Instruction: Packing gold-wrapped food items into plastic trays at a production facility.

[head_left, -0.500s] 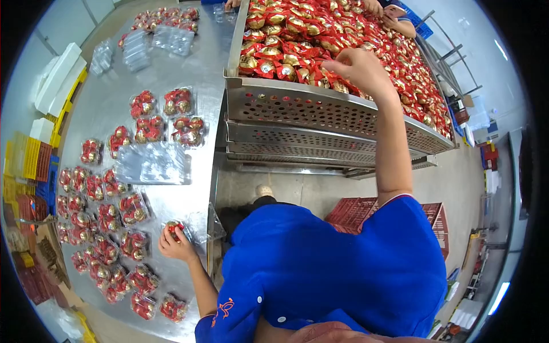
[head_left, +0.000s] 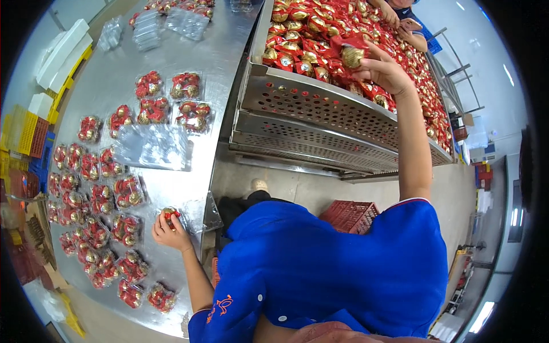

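Head view: steel table point(head_left: 197, 54) left, perforated tray point(head_left: 320, 98) far right. Right hand point(head_left: 391, 75) grasps wrapped piece point(head_left: 352, 56) above tray; left hand point(head_left: 170, 234) grasps second piece point(head_left: 170, 213) over table. I judge this picking; next move requires a steady grip.

Head-worn left fisheye, peering steeply down, blue polo shirt point(head_left: 343, 257) right up close, steel worktable point(head_left: 194, 63) farther off

One wrapped ball point(head_left: 351, 56) is held up over the near side of the perforated tray point(head_left: 320, 97), gold foil showing, its red wrapping flared leftward. A second ball point(head_left: 170, 213), red and gold, sits well left of that tray, partly covered.
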`<state>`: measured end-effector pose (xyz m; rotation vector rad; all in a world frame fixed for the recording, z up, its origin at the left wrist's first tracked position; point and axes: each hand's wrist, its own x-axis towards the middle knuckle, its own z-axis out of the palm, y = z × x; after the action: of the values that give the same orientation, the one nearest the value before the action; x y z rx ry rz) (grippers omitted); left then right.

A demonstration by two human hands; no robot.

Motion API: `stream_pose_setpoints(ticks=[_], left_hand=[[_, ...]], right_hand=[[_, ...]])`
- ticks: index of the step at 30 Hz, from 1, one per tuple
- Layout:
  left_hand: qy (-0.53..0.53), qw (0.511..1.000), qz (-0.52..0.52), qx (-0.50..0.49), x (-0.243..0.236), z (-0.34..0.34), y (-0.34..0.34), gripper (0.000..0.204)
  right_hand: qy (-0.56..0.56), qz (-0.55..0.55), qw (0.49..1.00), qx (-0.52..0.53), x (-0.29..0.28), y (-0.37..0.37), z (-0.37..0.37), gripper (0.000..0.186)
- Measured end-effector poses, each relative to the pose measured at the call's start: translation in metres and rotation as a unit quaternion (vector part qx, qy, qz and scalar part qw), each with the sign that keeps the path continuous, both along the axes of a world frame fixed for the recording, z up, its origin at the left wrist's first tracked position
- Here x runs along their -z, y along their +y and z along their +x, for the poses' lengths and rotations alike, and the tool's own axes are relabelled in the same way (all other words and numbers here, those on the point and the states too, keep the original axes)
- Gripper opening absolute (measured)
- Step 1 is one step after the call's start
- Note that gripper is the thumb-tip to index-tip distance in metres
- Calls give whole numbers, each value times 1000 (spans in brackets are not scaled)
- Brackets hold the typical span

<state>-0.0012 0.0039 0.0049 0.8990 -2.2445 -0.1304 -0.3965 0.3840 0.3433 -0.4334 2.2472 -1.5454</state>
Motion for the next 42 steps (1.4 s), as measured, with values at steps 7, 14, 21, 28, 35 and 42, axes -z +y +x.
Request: stream_pose_setpoints(ticks=[7,14,21,28,35,42], left_hand=[[-3,999,-34,-3,10,14,-4,26],[39,995,74,47,2,7,-3,24],[28,994,101,16,5,13,-8,27],[62,988,141,27,10,21,-12,28],[55,988,142,36,7,23,-16,31],[56,990,126,28,2,21,-12,29]], right_hand=[[-109,-375,913,-122,17,-27,15,37],[-180,-152,911,-339,50,-172,110,70],[-169,80,864,-467,194,-353,189,56],[-414,113,739,-520,243,-425,216,43],[-211,169,773,-573,266,-429,231,44],[-119,159,824,-531,283,-414,229,45]])
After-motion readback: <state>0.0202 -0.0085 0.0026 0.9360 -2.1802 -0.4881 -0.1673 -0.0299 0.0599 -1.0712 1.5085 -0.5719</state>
